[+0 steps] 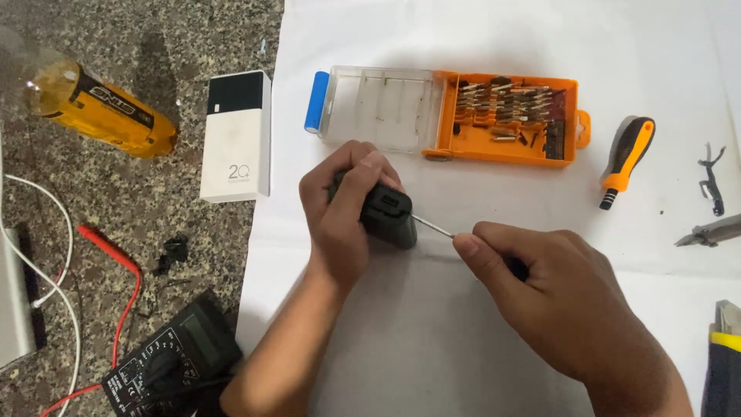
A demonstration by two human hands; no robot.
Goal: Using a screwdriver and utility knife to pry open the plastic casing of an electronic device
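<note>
The left hand (340, 212) comes in from the lower left, forearm slanting up across the white sheet (478, 46), wrist bent so the fingers wrap over a small black device (388, 216); this grip is clamped on it, holding it just above the sheet near the middle of the worktop (139, 224). The right hand (552, 297) enters from the lower right, its grip pinched together around a thin screwdriver (434, 225), thumb and forefinger close to the shaft. The screwdriver's long axis runs slightly uphill from right to left, its tip pointing left into the device's right-hand end. Behind them lies an open orange bit case (505, 116) with a clear lid.
</note>
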